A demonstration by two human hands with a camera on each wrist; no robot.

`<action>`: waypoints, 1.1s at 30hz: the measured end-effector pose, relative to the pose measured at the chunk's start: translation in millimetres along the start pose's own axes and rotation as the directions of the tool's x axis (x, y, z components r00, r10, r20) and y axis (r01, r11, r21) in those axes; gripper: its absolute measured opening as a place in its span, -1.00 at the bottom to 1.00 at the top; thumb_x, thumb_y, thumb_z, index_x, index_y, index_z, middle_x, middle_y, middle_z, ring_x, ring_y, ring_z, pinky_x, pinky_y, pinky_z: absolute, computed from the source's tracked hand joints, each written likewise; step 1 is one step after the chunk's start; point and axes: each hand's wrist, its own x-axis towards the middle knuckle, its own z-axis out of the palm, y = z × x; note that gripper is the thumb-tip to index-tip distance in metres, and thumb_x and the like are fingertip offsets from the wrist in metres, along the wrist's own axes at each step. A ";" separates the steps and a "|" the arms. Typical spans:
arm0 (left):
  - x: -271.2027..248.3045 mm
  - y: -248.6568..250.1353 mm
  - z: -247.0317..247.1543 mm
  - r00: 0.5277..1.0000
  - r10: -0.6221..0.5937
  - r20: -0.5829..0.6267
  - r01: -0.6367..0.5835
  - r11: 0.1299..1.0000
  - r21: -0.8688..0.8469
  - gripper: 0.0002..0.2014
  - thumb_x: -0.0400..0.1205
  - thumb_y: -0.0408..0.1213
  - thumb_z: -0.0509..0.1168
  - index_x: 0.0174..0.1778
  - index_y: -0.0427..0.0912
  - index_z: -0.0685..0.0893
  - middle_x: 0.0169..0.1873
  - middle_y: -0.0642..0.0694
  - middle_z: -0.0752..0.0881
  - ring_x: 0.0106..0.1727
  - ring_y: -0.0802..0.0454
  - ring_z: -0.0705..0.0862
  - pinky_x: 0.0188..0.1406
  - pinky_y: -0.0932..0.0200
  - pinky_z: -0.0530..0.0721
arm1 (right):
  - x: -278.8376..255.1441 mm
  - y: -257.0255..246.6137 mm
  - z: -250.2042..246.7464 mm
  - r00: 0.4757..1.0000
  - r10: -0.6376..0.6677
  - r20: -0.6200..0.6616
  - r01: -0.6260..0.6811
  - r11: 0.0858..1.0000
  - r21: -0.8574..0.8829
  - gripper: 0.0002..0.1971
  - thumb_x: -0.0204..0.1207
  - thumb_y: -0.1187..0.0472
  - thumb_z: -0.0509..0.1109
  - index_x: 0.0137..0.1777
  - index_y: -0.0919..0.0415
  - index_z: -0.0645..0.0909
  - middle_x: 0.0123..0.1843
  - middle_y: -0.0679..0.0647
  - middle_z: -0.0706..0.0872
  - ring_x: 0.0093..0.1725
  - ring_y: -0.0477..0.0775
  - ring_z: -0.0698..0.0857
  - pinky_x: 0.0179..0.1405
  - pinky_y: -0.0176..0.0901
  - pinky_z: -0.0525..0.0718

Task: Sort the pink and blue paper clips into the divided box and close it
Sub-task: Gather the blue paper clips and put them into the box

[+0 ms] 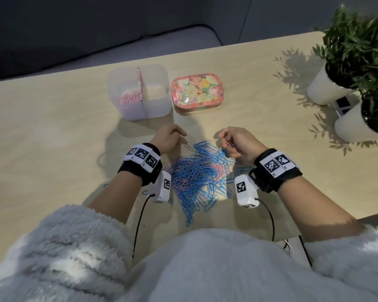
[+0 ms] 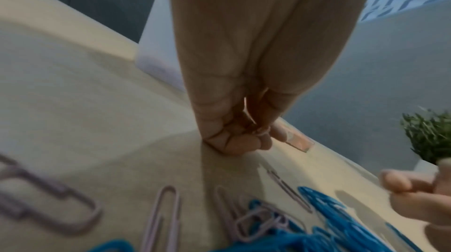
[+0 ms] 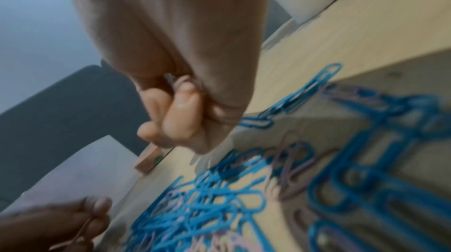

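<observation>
A heap of blue and pink paper clips [image 1: 196,177] lies on the table between my wrists. The clear divided box [image 1: 140,110] stands open behind it, with pink clips [image 1: 130,98] in its left compartment; the right compartment looks bare. Its flowered lid [image 1: 195,92] lies right beside it. My left hand [image 1: 170,137] rests at the heap's far left edge, fingers curled round a pink clip [image 2: 262,132]. My right hand [image 1: 234,141] hovers over the heap's far right, pinching pink clips [image 1: 231,146] that also show in its fist [image 3: 180,82]. One loose pink clip [image 1: 189,147] lies by my left hand.
Two white pots with green plants [image 1: 358,51] stand at the table's right side, with a small dark-and-white item [image 1: 343,104] between them. A grey sofa [image 1: 74,40] lies beyond the far edge. Bare wood stretches left of the box.
</observation>
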 end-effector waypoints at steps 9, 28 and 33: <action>-5.3 -2.8 3.4 0.983 0.128 0.130 -0.174 0.867 0.466 -0.84 0.53 -0.33 0.36 -0.03 -0.30 0.65 -0.22 -0.11 0.59 -0.20 -0.04 0.54 -0.19 0.22 0.41 | 24.3 5.1 24.5 0.960 -0.273 0.065 0.227 0.619 -0.752 -0.88 0.36 0.14 0.51 -0.28 0.07 0.60 -0.56 -0.04 0.54 -0.54 -0.09 0.48 -0.39 -0.17 0.46; -63.9 -43.0 -40.7 0.999 0.007 -0.044 0.000 0.988 0.157 -0.83 0.62 -0.34 0.27 0.06 -0.32 0.66 -0.20 -0.12 0.63 -0.21 0.00 0.54 -0.18 0.23 0.47 | 46.0 -147.6 195.8 0.991 -0.077 0.110 0.096 0.981 -0.171 -0.74 0.56 0.39 0.03 -0.31 0.29 0.46 -0.68 0.06 0.39 -0.57 0.01 0.32 -0.78 -0.42 0.22; -78.9 -56.5 -52.9 0.993 -0.111 -0.027 0.111 0.994 0.005 -0.86 0.64 -0.40 0.12 -0.08 -0.18 0.59 -0.27 -0.13 0.58 -0.27 -0.02 0.51 -0.29 0.16 0.51 | 46.5 -148.7 227.9 0.978 -0.153 0.144 0.169 0.980 -0.108 -0.78 0.51 0.37 0.11 -0.36 0.20 0.41 -0.42 0.12 0.40 -0.50 0.00 0.31 -0.50 -0.26 0.18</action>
